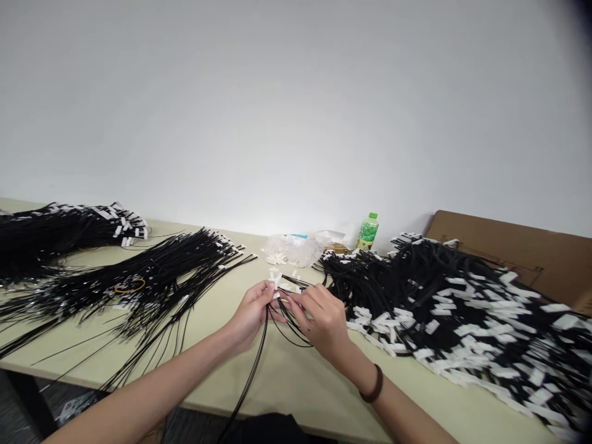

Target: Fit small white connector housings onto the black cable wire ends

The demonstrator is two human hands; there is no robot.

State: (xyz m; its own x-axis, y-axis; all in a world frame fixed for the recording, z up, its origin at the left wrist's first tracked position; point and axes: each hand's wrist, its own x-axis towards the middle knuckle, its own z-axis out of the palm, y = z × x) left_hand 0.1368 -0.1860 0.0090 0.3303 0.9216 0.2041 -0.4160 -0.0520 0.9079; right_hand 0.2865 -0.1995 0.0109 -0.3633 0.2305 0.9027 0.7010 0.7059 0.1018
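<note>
My left hand (252,311) is closed on a thin bundle of black wires (252,376) that trails down over the table's front edge. A small white connector (276,281) sticks up at my left fingertips. My right hand (321,317) is closed in a pinch on the same wires just right of the left hand, and more black strands (289,327) loop below it. Both hands hover over the pale yellow-green table (287,376) near its middle.
A big heap of black wires with white connectors (462,320) fills the right side. Loose black wire bundles (152,277) and another pile (60,231) lie on the left. A clear bag of white parts (293,250), a green bottle (367,231) and a cardboard sheet (518,253) stand by the wall.
</note>
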